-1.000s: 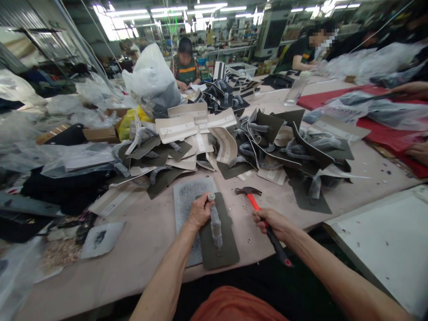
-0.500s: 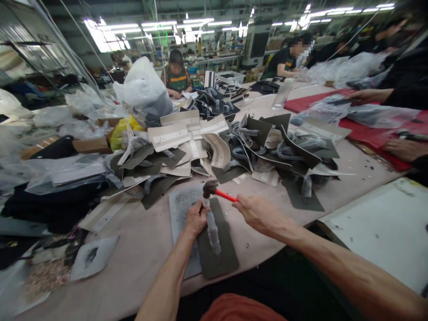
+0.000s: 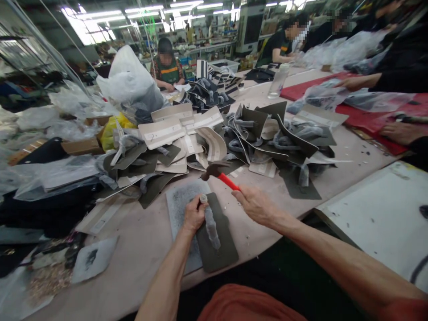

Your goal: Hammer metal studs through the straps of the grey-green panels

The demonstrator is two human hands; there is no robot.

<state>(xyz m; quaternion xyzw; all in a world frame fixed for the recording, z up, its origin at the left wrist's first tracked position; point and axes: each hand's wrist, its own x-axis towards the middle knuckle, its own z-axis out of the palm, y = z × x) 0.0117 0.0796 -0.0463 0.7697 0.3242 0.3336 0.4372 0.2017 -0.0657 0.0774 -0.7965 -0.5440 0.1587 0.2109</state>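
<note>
My left hand [image 3: 193,216] is closed round a small metal punch [image 3: 203,198] that stands upright on a dark olive panel [image 3: 217,240]. The panel carries a grey strap down its middle and lies partly on a grey metal plate [image 3: 180,200]. My right hand [image 3: 257,206] grips the red handle of a hammer [image 3: 219,172]. The hammer's dark head hangs a little above and beyond the punch top, apart from it.
A heap of olive and beige panels [image 3: 214,142] fills the table behind the plate. Plastic bags and dark cloth [image 3: 50,178] crowd the left side. A white board [image 3: 374,214] lies at right. Other people work along the far and right edges by a red cloth [image 3: 377,120].
The hammer swung from the table at right over to the punch, met its top half a second ago, and now sits raised above it. My left hand kept holding the punch.
</note>
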